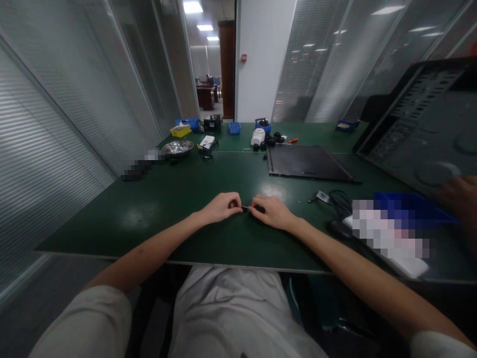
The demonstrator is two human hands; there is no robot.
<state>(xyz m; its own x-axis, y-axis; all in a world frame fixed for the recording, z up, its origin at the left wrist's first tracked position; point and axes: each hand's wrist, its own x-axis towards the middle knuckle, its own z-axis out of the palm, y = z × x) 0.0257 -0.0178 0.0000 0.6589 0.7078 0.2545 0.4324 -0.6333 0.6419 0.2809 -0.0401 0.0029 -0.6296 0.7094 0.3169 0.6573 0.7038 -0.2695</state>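
Note:
My left hand (224, 206) and my right hand (273, 211) meet over the middle of the green table. Thumb and fingers of each are closed in a pinch on a small dark piece (245, 209), which spans the short gap between them. A light, metallic-looking glint shows on it. Most of this piece is hidden by my fingers, so its kind is unclear. Both wrists hang low, close to the tabletop.
Right of my hands are a black mouse (340, 229), a cable, a white keyboard-like slab (408, 263) and a blue tray (439, 213). Another person's hand (462, 194) touches a tilted metal case (413, 124). Farther back lie a black panel (309, 161) and a steel bowl (178, 147).

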